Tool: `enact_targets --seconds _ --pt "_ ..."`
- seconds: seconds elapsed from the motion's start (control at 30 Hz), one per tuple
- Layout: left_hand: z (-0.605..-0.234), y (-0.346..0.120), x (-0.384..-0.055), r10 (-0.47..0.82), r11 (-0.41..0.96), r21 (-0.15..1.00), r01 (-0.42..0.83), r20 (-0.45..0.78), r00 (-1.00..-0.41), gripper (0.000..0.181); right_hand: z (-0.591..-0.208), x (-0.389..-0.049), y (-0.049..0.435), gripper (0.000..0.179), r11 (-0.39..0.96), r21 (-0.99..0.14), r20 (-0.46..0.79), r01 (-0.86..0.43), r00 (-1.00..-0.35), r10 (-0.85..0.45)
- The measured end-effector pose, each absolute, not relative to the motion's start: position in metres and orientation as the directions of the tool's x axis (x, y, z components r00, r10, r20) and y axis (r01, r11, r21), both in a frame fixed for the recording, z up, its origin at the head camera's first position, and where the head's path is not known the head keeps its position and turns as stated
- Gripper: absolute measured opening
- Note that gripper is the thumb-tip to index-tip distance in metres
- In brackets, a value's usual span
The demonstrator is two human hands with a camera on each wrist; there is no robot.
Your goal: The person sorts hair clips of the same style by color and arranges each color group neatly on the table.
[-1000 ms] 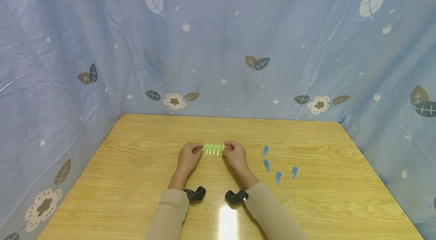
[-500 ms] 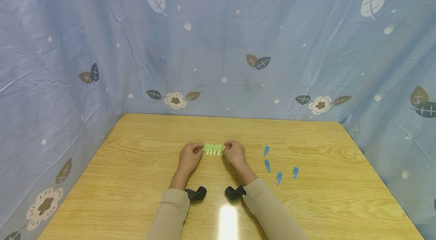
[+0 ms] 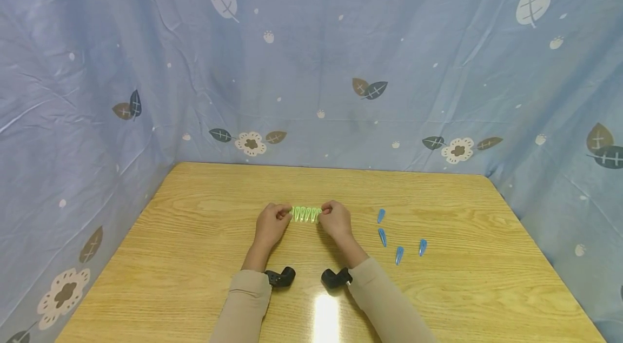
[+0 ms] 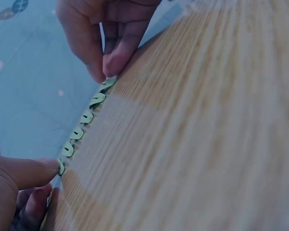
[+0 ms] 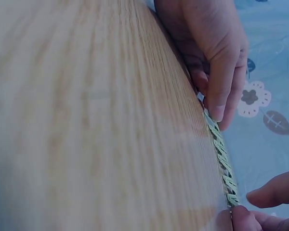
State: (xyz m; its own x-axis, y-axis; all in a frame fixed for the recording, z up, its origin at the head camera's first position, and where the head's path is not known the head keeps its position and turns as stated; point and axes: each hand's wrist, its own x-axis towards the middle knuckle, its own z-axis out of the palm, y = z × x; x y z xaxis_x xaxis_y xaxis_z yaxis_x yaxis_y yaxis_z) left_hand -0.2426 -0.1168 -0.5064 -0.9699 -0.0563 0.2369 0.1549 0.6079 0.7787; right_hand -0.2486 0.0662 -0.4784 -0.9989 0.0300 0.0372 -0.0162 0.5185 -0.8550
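A row of several green snap hair clips lies side by side on the wooden table. My left hand holds the leftmost clip between thumb and forefinger, partly covering it. At the opposite end, my right hand has its thumb and forefinger about the rightmost clip. The left wrist view shows the green clips spaced in a line between my left hand and right hand. In the right wrist view, my right thumb is at the near end of the row.
Several blue snap hair clips lie scattered on the table to the right of my right hand. A blue patterned curtain hangs behind the table and along both sides. A black wrist camera sits on each wrist.
My right forefinger has shifted slightly, and more of the rightmost green clip shows now. My left hand and the blue clips stay where they were.
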Motion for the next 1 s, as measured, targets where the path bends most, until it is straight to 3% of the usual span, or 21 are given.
enact_targets --seconds 0.3,0.6,0.8,1.0 --pt "-0.506 -0.115 -0.240 -0.075 0.575 0.807 0.136 0.217 -0.973 0.022 -0.481 -0.241 0.075 0.024 0.460 -0.888 0.045 -0.028 -0.999 0.027" --pt "-0.500 -0.113 -0.234 -0.078 0.476 0.858 0.191 0.258 -0.963 0.031 -0.477 -0.222 0.105 0.032 0.379 -0.918 0.090 -0.116 -0.992 -0.085" --pt "-0.484 -0.095 -0.228 0.069 0.427 0.856 0.292 0.291 -0.954 0.040 -0.473 -0.210 0.143 0.039 0.346 -0.919 0.137 -0.187 -0.977 -0.164" --pt "-0.475 -0.064 -0.222 0.295 0.401 0.837 0.373 0.268 -0.917 0.043 -0.467 -0.195 0.183 0.044 0.391 -0.895 0.159 -0.216 -0.972 -0.174"
